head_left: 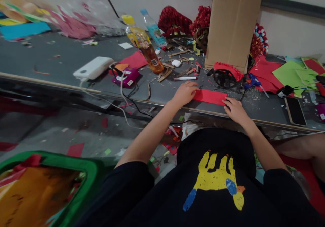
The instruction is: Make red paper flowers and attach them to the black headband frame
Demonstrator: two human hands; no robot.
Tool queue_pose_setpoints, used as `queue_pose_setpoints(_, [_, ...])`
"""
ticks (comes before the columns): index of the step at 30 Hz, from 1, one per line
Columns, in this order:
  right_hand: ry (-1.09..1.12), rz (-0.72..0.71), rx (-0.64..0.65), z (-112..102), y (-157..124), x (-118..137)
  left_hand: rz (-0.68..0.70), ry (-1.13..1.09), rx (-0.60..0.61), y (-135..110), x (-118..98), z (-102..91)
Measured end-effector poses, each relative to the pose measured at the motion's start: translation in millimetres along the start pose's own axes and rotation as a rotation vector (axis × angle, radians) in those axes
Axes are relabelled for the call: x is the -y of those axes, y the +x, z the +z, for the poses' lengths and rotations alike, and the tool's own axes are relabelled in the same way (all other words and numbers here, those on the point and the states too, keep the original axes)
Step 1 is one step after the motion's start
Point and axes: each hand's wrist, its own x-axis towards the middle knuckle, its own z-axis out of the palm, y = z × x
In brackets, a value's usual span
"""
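A: Where to look first?
B: At the flat red paper strip [210,97], near the front edge of the dark grey tabletop [61,62], between left hand [186,93] and right hand [235,109].
A: And the grip?
B: Left: fingers over the strip's near end, pinching or merely pressing, no telling which. Right: fingers loosely spread, tips touching the other end, not clenched.
A: Best handling?
B: Keep both ends down evenly, touch light, paper flat; avoid accidental creases.
A: Containers?
B: Behind, a yellow-capped clear plastic bottle [139,39], part-filled with amber liquid [154,62]; beside it, a blue-capped clear plastic bottle [154,27], contents unclear. Below, a green plastic bin [88,168] holding an orange sheet [38,193] and red scraps [30,162].
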Motion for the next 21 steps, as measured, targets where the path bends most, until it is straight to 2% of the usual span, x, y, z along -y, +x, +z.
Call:
queue_pose_setpoints(2, [0.000, 0.001, -0.002, 0, 0, -1, 0.065, -0.040, 0.069, 3, -12, 2.3])
queue_pose_setpoints(5, [-0.010, 0.009, 0.020, -2, 1, -1, 0.081, -0.133, 0.131, 8, -20, 5.7])
queue_pose_setpoints(9, [-0.061, 0.021, 0.056, -10, 5, 7, 0.077, -0.175, 0.180, 10, -12, 7.4])
queue_pose_setpoints(12, [-0.124, -0.004, 0.022, -13, 12, 26, 0.112, -0.172, 0.172, 9, -6, 9.7])
queue_pose_setpoints(17, [-0.147, -0.094, 0.008, 7, 28, 68, 0.171, -0.124, 0.129, 6, -5, 15.1])
queue_pose_setpoints(21, [-0.163, -0.111, -0.022, 26, 33, 81, 0.160, -0.091, 0.134, 4, -6, 15.4])
